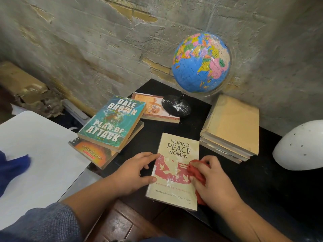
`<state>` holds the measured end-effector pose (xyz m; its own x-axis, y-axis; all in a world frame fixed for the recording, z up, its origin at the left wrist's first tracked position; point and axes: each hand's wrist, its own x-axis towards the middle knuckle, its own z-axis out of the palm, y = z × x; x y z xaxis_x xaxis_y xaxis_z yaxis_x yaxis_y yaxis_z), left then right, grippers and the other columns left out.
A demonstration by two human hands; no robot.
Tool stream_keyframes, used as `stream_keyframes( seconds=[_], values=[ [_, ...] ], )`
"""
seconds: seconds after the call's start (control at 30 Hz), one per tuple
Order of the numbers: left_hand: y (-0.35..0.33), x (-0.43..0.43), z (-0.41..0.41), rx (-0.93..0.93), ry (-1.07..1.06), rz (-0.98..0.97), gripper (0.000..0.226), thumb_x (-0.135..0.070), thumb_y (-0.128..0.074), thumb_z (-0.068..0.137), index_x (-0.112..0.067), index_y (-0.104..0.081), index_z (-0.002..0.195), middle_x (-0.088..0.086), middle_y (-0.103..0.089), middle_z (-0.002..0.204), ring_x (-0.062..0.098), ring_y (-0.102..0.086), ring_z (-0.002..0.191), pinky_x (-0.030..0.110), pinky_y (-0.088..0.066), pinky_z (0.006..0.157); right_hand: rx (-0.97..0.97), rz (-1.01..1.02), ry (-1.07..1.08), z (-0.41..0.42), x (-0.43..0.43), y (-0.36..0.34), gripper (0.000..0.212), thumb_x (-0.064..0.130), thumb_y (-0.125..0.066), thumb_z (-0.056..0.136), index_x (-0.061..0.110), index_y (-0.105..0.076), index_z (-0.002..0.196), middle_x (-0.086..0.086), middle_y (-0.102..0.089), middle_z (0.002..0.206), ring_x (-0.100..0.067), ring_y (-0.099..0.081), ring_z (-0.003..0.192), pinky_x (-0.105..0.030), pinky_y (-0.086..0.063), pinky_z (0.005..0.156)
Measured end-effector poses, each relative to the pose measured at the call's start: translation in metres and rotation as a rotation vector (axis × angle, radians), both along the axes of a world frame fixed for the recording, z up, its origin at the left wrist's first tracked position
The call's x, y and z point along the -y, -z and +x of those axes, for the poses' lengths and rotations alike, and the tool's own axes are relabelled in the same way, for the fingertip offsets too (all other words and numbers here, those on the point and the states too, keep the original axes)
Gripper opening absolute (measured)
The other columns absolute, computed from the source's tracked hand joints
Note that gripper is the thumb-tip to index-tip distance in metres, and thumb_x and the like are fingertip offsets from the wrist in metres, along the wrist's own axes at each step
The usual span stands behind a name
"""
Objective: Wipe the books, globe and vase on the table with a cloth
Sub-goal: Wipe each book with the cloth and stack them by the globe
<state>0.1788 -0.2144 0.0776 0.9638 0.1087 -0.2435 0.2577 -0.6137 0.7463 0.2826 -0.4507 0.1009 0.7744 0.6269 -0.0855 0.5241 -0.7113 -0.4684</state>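
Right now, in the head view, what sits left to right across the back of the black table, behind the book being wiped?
Plan of Attack book → orange book → globe → tan book stack → white vase.

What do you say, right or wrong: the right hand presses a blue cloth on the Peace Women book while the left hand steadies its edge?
Wrong in one respect: the head view shows the cloth is red, not blue. The right hand does press it on the Peace Women book while the left hand steadies its edge.
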Motion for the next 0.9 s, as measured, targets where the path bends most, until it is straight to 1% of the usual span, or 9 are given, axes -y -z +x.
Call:
stream_keyframes(
  seconds=[0.1,0.23,0.37,0.43,0.5,0.57,0.67,0.8,0.9],
  values=[
    [0.000,0.000,0.000,-0.004,0.000,0.007,0.071,-0.029,-0.068,0.085,-0.042,-0.029,0.143,-0.022,-0.032,0.141,-0.001,-0.046,0.106,0.018,-0.044,0.093,-0.069,-0.006,-0.145,-0.013,-0.002,-0.001,0.039,0.044,-0.061,0.089,0.043,-0.054,0.127,0.028,-0.024,0.121,0.000,-0.046,0.111,-0.008,-0.040,0.093],
    [0.001,0.000,0.000,0.000,-0.006,0.015,0.072,-0.029,-0.068,0.085,-0.043,-0.029,0.143,-0.022,-0.031,0.141,0.000,-0.047,0.106,0.017,-0.043,0.091,-0.011,0.018,0.013,-0.005,0.000,-0.002,0.036,0.040,-0.064,0.088,0.041,-0.058,0.123,0.026,-0.028,0.108,0.000,-0.050,0.105,-0.005,-0.040,0.082],
    [0.002,-0.001,0.001,0.000,-0.006,0.015,0.072,-0.029,-0.068,0.085,-0.043,-0.029,0.143,-0.022,-0.032,0.141,0.000,-0.047,0.106,0.018,-0.045,0.090,-0.093,-0.017,-0.164,-0.020,-0.003,-0.006,0.037,0.045,-0.063,0.087,0.043,-0.057,0.123,0.029,-0.029,0.112,0.003,-0.046,0.110,-0.007,-0.040,0.091],
    [0.002,-0.001,0.001,0.000,-0.006,0.012,0.072,-0.029,-0.069,0.084,-0.043,-0.029,0.143,-0.022,-0.032,0.140,0.000,-0.047,0.106,0.017,-0.044,0.091,-0.107,-0.010,-0.111,-0.016,-0.003,-0.007,0.037,0.045,-0.064,0.086,0.046,-0.057,0.123,0.029,-0.031,0.110,0.002,-0.047,0.110,-0.010,-0.042,0.091],
    [0.002,-0.001,0.001,0.003,-0.006,0.006,0.072,-0.029,-0.069,0.084,-0.043,-0.029,0.143,-0.023,-0.032,0.139,0.000,-0.047,0.106,0.016,-0.043,0.090,-0.035,-0.017,-0.014,-0.013,-0.003,-0.007,0.037,0.046,-0.063,0.087,0.046,-0.055,0.123,0.025,-0.032,0.106,0.001,-0.050,0.103,-0.011,-0.044,0.084],
    [0.003,-0.001,0.001,0.007,-0.006,0.002,0.072,-0.029,-0.069,0.085,-0.043,-0.029,0.143,-0.023,-0.033,0.139,0.000,-0.047,0.106,0.015,-0.042,0.088,-0.031,-0.035,-0.063,-0.020,-0.005,-0.008,0.038,0.047,-0.062,0.087,0.045,-0.054,0.124,0.027,-0.030,0.109,0.001,-0.049,0.105,-0.008,-0.043,0.083],
    [0.002,-0.002,0.001,0.006,0.000,0.005,0.072,-0.029,-0.068,0.085,-0.042,-0.029,0.143,-0.022,-0.033,0.139,0.000,-0.047,0.105,0.014,-0.043,0.087,-0.110,-0.066,-0.213,-0.028,-0.008,-0.009,0.039,0.048,-0.062,0.087,0.046,-0.053,0.125,0.028,-0.030,0.119,0.001,-0.043,0.113,-0.011,-0.042,0.093],
    [0.002,-0.001,0.001,0.003,0.002,0.008,0.072,-0.029,-0.068,0.085,-0.042,-0.029,0.143,-0.023,-0.033,0.139,0.001,-0.047,0.107,0.015,-0.042,0.089,-0.051,-0.044,-0.089,-0.012,-0.006,-0.012,0.036,0.046,-0.062,0.087,0.047,-0.056,0.122,0.028,-0.031,0.109,0.001,-0.048,0.109,-0.010,-0.041,0.087],
    [0.002,-0.001,0.001,0.002,0.005,0.007,0.072,-0.028,-0.068,0.085,-0.042,-0.029,0.143,-0.022,-0.032,0.139,0.000,-0.046,0.107,0.014,-0.042,0.089,-0.086,-0.081,-0.192,-0.018,-0.008,-0.012,0.038,0.046,-0.062,0.088,0.046,-0.054,0.125,0.027,-0.030,0.111,0.001,-0.046,0.109,-0.012,-0.042,0.090]
  ],
)
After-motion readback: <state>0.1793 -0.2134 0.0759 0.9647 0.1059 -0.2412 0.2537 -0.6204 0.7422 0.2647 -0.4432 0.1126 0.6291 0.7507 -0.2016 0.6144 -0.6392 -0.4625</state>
